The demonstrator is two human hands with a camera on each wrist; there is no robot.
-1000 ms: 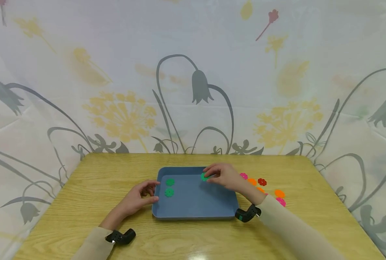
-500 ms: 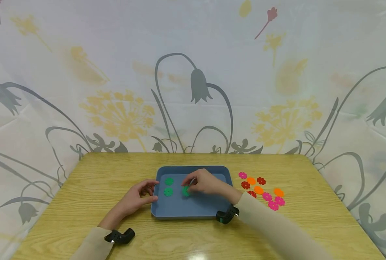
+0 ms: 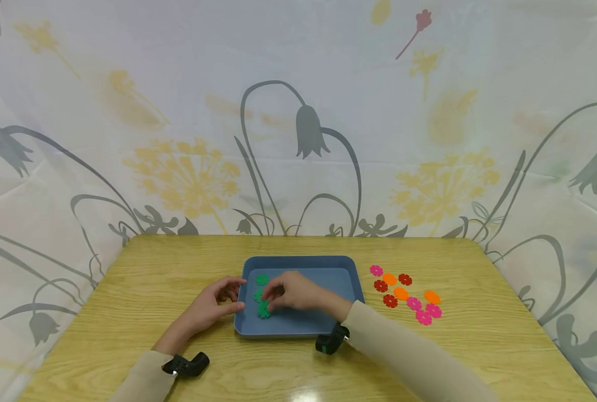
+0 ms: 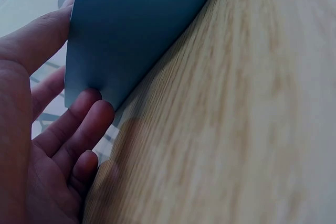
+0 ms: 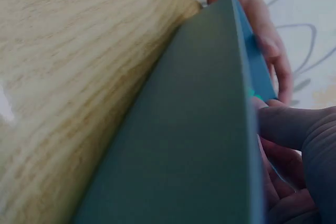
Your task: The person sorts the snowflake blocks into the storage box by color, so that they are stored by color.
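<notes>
In the head view a blue-grey tray (image 3: 313, 336) lies on the wooden table. My left hand (image 3: 213, 304) holds its left rim; in the left wrist view the thumb (image 4: 44, 38) reaches over the edge while other fingers touch the outer wall. My right hand (image 3: 295, 291) pinches a green flower-shaped disc (image 3: 263, 311) low over the tray's left part. Whether that disc touches the tray floor, I cannot tell. Beyond it are two more green discs, the far one (image 3: 262, 280) in full sight and the middle one (image 3: 258, 295) partly behind my right fingers.
Right of the tray lie several loose discs: pink (image 3: 376, 271), orange (image 3: 401, 293) and dark red (image 3: 390, 301). A flower-patterned curtain (image 3: 197, 111) hangs behind the wooden table (image 3: 177, 262). Each wrist wears a black camera (image 3: 186, 365).
My right hand has carried the green disc leftward across the tray, to the near side of the other two green ones. The left hand has stayed on the rim.
</notes>
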